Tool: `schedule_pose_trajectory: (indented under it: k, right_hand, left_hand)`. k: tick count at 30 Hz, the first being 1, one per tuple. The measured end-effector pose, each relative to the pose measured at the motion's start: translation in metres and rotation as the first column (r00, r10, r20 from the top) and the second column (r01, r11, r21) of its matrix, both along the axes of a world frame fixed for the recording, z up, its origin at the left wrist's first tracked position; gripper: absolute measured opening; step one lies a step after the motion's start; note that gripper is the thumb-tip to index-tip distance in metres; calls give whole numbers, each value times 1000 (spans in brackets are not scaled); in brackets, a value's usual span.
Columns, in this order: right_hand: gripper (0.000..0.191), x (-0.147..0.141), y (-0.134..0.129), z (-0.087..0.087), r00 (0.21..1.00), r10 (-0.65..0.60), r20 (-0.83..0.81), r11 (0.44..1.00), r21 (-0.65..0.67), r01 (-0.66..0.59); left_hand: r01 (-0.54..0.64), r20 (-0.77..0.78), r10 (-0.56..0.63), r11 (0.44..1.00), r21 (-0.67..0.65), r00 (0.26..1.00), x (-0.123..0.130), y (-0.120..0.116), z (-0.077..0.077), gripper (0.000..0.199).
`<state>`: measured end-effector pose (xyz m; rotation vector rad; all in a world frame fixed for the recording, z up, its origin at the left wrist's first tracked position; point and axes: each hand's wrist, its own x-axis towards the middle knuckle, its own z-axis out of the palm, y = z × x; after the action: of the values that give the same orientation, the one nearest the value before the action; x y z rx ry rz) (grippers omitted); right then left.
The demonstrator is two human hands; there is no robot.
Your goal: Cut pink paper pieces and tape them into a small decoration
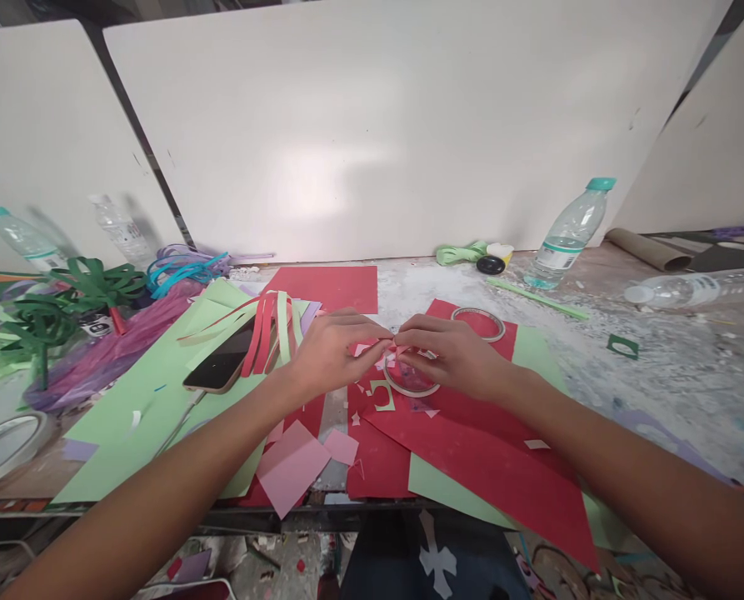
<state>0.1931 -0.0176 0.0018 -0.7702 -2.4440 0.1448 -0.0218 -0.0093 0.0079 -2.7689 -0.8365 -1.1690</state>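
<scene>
Over the middle of the table, my left hand (340, 352) and my right hand (456, 350) meet at the fingertips. Both are closed in a pinch on a small piece of pink paper (393, 353), mostly hidden by the fingers. Just under my right hand lies a tape roll (412, 392) on red paper (471, 433), with tiny pink scraps around it. A green scrap with a cut-out (382, 396) lies below the hands. Left of my left hand, red and pale green paper strips (265, 329) lie across a phone (222, 358).
Pink paper squares (293, 467) lie near the front edge, beside light green sheets (122, 433). A second tape roll (479, 323) is behind my right hand. An upright bottle (568, 233) and a lying bottle (702, 287) are at right. Dark green paper flowers (97, 283) sit at left.
</scene>
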Motion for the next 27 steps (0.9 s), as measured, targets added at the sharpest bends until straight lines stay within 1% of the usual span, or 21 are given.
schedule_pose_trajectory:
  k: [5, 14, 22, 27]
  right_hand:
    - [18, -1, -1, 2, 1000, 0, 5, 1000, -8, 0]
    - [18, -1, -2, 2, 1000, -3, 0, 1000, -4, 3]
    - [17, -2, -2, 2, 1000, -6, -16, 1000, -23, 5]
    - [17, -1, -2, 3, 1000, -8, -14, 1000, -24, 8]
  left_hand:
    - [-19, -10, 19, 1000, -8, 1000, 0, 0, 2, 17]
    - [-2, 19, 3, 1000, -20, 1000, 0, 0, 0, 15]
    - [-32, -5, 31, 998, -56, 999, 1, -2, 1, 18]
    - [-24, 4, 24, 998, -58, 1000, 1, -1, 0, 18]
